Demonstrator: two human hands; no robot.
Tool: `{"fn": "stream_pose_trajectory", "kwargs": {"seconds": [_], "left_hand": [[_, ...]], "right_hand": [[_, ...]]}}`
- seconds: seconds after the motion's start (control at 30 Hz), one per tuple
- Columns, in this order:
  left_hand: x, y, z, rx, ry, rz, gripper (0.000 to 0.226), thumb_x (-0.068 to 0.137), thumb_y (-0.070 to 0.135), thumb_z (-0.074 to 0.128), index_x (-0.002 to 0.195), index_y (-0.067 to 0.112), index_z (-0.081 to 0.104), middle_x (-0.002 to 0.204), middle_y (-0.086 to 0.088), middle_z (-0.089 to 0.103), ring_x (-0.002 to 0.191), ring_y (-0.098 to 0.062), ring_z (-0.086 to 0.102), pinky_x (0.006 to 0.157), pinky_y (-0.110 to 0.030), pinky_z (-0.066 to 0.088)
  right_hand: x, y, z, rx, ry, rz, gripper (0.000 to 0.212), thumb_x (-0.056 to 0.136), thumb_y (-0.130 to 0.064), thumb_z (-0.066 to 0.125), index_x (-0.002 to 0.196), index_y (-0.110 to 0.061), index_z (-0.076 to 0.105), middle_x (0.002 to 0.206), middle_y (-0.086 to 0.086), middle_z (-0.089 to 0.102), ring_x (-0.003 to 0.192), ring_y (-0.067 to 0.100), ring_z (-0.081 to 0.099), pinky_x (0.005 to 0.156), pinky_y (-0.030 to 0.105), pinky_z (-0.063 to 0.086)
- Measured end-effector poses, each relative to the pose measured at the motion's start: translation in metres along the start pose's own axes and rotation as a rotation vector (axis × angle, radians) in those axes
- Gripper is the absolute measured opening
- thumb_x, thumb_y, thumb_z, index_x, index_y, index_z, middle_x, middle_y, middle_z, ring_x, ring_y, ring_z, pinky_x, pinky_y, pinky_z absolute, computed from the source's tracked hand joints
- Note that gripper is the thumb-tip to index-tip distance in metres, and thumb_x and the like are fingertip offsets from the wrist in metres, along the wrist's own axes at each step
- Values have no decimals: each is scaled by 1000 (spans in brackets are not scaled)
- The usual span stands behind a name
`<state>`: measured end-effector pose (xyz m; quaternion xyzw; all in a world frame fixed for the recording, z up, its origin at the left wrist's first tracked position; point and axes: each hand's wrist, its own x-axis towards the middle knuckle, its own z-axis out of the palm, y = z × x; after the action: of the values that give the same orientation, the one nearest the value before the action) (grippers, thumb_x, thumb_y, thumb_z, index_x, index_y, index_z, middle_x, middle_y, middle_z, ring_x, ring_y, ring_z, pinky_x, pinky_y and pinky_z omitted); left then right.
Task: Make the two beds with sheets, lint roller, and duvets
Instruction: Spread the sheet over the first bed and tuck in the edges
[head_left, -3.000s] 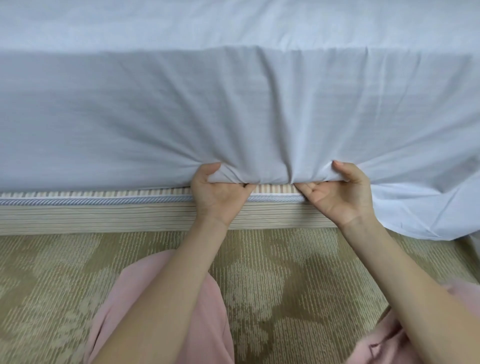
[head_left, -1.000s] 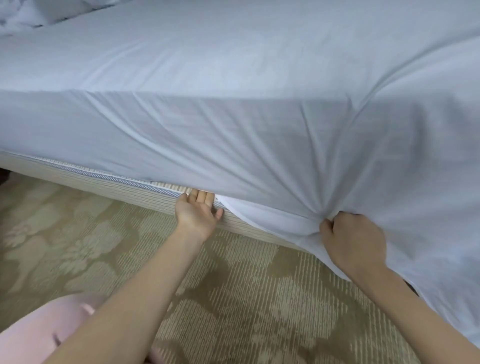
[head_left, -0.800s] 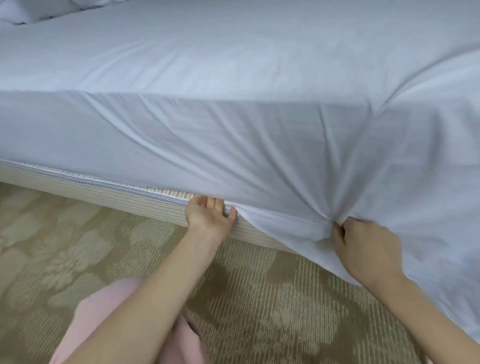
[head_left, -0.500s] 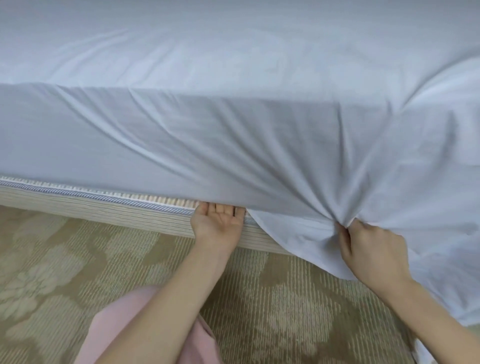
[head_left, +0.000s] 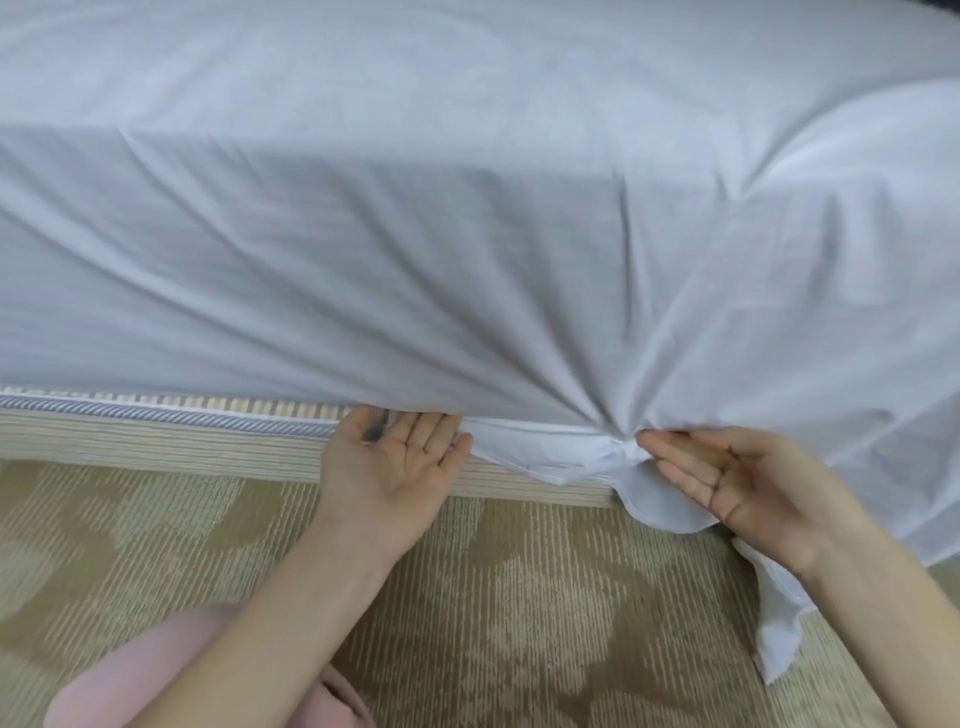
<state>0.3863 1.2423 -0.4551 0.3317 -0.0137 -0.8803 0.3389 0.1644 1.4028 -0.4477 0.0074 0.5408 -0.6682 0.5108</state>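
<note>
Sheet (head_left: 467, 234) is spread & tucked left of left hand (head_left: 395, 462) (flat, palm up, tips under sheet's lower edge), but flap btw. hands & below right hand (head_left: 737, 483) (flat, tips pressed on bunched cloth) is left loose; roller, duvets prob. undone.

Soft, even indoor light, fairly bright, no glare. The top of the sheet (head_left: 467, 78) is brightest, while its hanging side is greyer and shaded, with faint shadows in the folds. Weak soft shadow on the carpet (head_left: 519, 597) beside the forearms. Whole frame slightly soft, fabric texture smeared. Mild wide-angle bend along the bed base (head_left: 156, 447).
</note>
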Motion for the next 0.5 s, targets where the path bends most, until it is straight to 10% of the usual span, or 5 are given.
{"fn": "stream_pose_trajectory", "kwargs": {"seconds": [0.13, 0.27, 0.4, 0.5], "left_hand": [[8, -17, 1, -39, -54, -76, 53, 100, 37, 33, 123, -6, 52, 130, -22, 56, 131, -31, 42, 116, -45, 22], [21, -14, 3, 94, -47, -82, 50, 102, 35, 30, 123, -2, 56, 125, -21, 60, 120, -32, 52, 113, -45, 28], [33, -5, 7, 315, -56, -142, 55, 100, 39, 26, 116, -2, 59, 116, -25, 64, 110, -38, 58, 105, -47, 37], [34, -12, 10, 168, -151, -176, 57, 98, 41, 30, 124, -5, 52, 123, -32, 57, 119, -46, 48, 107, -55, 30]], "right_hand": [[7, 1, -4, 208, -17, -73, 51, 5, 3, 85, 52, 1, 63, 97, 37, 63, 97, 47, 64, 78, 50, 54], [21, 8, -2, 281, -21, -189, 12, 47, 7, 66, 45, -5, 61, 77, 16, 65, 86, 34, 69, 78, 42, 57], [24, 4, -6, 307, -99, -196, 18, 41, 8, 70, 53, -1, 61, 94, 23, 62, 114, 42, 57, 87, 48, 53], [22, -2, -9, 412, -201, -198, 51, 46, 3, 68, 96, -1, 63, 120, 21, 62, 116, 41, 57, 94, 54, 46]]}}
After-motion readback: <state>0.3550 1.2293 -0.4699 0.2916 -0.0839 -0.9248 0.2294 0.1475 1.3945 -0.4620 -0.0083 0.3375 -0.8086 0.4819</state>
